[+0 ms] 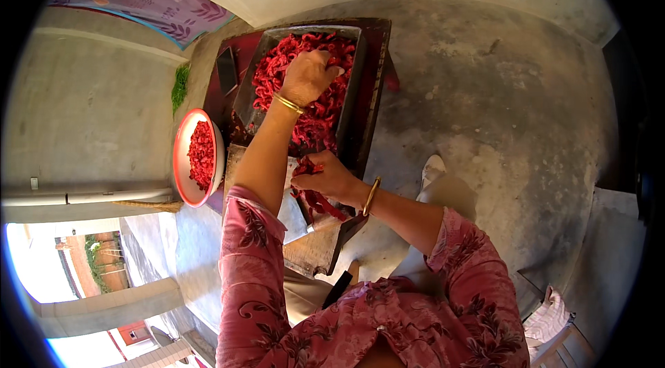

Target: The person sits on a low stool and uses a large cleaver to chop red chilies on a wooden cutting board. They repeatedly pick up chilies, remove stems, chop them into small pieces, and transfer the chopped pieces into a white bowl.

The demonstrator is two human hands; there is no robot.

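A dark rectangular tray (351, 101) holds a heap of wrinkled red chili peppers (277, 67). Into this heap reaches my left hand (309, 78), its fingers curled down among the peppers and their tips partly hidden. Nearer my body, my right hand (327, 177) is closed around a bunch of red chili peppers at the tray's near edge. More red strips (320, 205) hang below that hand. Beside them, a flat grey blade-like piece (294, 219) lies over a wooden board (305, 254), partly covered.
The tray stands on a low dark red table (374, 84). A black phone (226, 71) lies on its left part. At the left stands a white basin (181, 160) with an orange-red rim, holding small red pieces. My shoe (433, 168) is on the concrete floor (499, 119) right of the table.
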